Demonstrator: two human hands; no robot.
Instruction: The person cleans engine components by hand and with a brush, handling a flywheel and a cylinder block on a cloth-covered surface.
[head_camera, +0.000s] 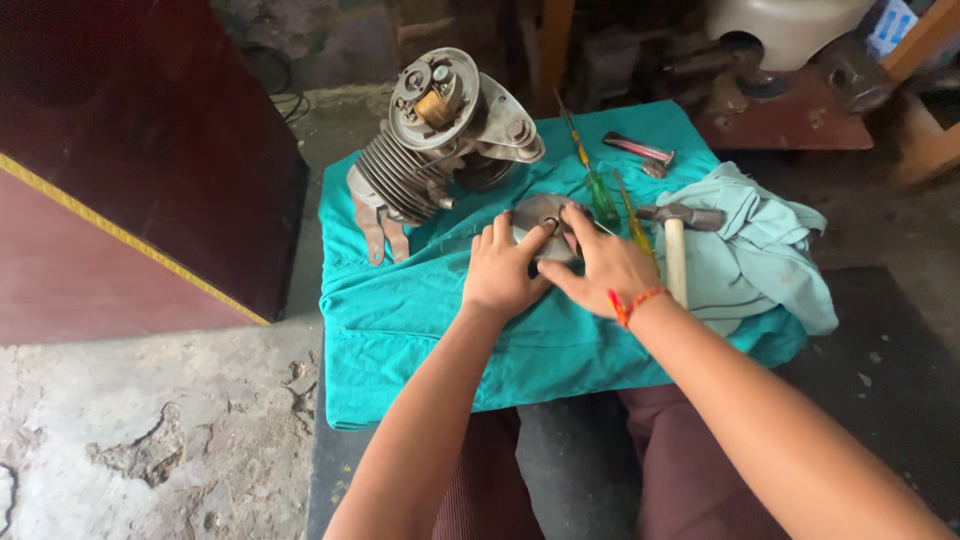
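Both hands, left hand and right hand, fingers curled and pressing a round metal disc on the teal cloth beside the finned engine, where a slipping fingertip could let it skid toward the screwdrivers.

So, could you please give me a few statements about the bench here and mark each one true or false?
1. Both hands, left hand and right hand, are on the round metal disc. True.
2. The finned engine lies to the right of the hammer. False: it lies to the left, at the far left corner of the teal cloth.
3. The right wrist wears an orange thread band. True.
4. The hammer is held in the right hand. False: it lies loose on the cloth beside that hand.
5. Screwdrivers lie between disc and hammer. True.
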